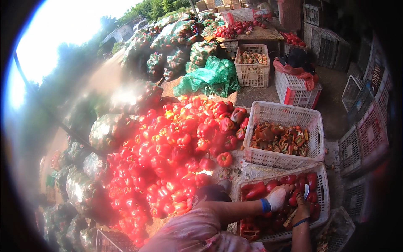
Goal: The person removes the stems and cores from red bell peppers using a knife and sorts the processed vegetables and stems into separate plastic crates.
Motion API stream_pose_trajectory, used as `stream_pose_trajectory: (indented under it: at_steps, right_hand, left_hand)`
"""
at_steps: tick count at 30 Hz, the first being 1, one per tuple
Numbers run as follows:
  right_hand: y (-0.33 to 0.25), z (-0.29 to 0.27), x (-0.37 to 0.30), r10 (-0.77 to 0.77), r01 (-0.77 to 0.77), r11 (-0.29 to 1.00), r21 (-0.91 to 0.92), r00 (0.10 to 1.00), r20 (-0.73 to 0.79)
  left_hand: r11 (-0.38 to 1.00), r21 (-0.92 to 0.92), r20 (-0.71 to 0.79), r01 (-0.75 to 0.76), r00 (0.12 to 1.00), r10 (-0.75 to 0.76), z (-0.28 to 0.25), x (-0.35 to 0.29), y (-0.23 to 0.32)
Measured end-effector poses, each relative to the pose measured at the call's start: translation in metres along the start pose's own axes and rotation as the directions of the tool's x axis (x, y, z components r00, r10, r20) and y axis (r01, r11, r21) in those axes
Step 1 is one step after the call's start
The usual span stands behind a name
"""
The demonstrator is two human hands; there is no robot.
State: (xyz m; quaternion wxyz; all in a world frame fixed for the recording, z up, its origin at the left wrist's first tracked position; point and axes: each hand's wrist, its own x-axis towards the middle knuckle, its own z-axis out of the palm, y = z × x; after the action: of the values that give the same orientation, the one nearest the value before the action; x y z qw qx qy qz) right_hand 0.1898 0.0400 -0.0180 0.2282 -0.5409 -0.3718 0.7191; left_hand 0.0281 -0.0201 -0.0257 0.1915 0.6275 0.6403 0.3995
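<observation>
My left hand (pixel 277 199), in a white glove with a blue band at the wrist, is closed around what looks like a red bell pepper (pixel 292 200). Against it, my right hand (pixel 301 207), dark band on the wrist, grips a knife; its pale, curved blade (pixel 307 191) shows above the fingers and a tan handle end below them. Both hands are over a white plastic crate (pixel 325 195) filled with red peppers. The fingers partly hide the pepper and where the blade meets it.
To the left spreads a large heap of red bell peppers (pixel 176 147). Beyond my crate stands another crate (pixel 285 161) with pepper cores and scraps. Net sacks (pixel 86 191) line the left; green netting (pixel 210 77) lies farther back. Stacked crates (pixel 371 130) edge the right side.
</observation>
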Motion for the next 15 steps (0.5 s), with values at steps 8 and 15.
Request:
stream_pose_trajectory:
  at_steps: [8, 15]
  right_hand:
    - [-0.011, 0.036, -0.013, -0.126, 0.128, 0.966, 0.223, 0.992, -0.024]
    - [-0.019, 0.007, 0.005, -0.28, 0.289, 0.957, -0.012, 0.935, 0.217]
  left_hand:
    - [0.834, -0.458, 0.297, 0.307, 0.937, -0.182, -0.02, 0.006, 0.009]
    - [0.899, -0.421, 0.106, 0.123, 0.991, -0.086, 0.002, 0.012, -0.007]
